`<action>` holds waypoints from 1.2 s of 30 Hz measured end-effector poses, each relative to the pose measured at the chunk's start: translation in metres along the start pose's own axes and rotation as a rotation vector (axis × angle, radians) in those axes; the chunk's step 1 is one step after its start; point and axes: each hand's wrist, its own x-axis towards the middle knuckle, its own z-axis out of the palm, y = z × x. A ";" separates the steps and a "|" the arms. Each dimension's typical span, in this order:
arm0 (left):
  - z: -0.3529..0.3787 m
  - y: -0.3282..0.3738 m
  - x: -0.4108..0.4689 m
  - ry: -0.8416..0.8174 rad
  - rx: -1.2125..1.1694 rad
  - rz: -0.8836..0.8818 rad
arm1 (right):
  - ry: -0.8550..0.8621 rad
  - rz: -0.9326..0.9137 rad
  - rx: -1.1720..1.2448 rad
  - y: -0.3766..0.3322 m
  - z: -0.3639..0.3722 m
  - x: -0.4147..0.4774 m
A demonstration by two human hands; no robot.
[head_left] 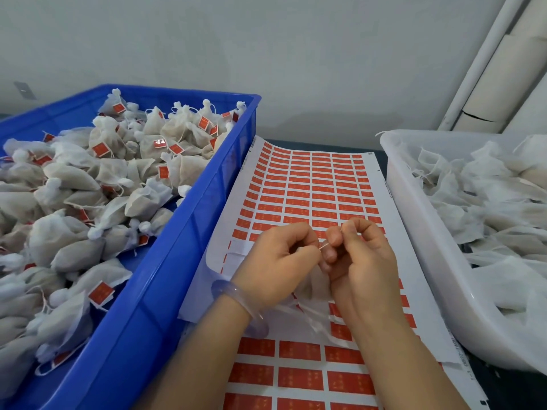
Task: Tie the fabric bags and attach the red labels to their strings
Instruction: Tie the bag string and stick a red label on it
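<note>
Left hand point(278, 261) and right hand point(358, 261) both pinch the thin string point(324, 247), fingers curled, with a short stretch taut between them. The fabric bag point(307, 284) hangs just below, between my hands, mostly hidden. I'd say I'm tying or labelling, can't tell which. To do it well I should hold the string taut and pinch close to the bag neck. Label sheet point(310, 184) lies under both hands. Blue crate point(183, 261) of labelled bags is left of my left hand, and white bin point(414, 232) of unlabelled bags is right of my right.

A translucent lilac bangle point(238, 305) rings the left wrist.
</note>
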 end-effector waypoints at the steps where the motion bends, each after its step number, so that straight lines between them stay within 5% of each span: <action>1: 0.000 0.000 -0.001 -0.007 -0.002 -0.003 | -0.009 0.001 0.005 0.000 -0.001 0.000; 8: 0.003 -0.004 -0.003 0.033 -0.018 0.005 | -0.072 0.041 0.111 -0.002 -0.003 0.001; 14: 0.001 -0.004 -0.002 0.033 -0.024 0.025 | -0.133 -0.059 -0.089 -0.004 -0.008 0.002; 21: -0.017 0.002 0.005 0.254 -0.613 0.054 | 0.073 -0.064 -0.038 -0.015 -0.020 0.011; 26: -0.024 0.007 0.004 0.521 -0.729 0.162 | 0.236 -0.105 -0.596 -0.013 -0.040 0.024; 31: -0.023 0.009 0.006 0.694 -0.637 0.095 | -0.007 -0.087 -1.111 -0.004 -0.049 0.029; 36: -0.021 0.007 0.009 0.660 -0.606 -0.091 | -0.108 0.039 -1.364 -0.005 -0.052 0.028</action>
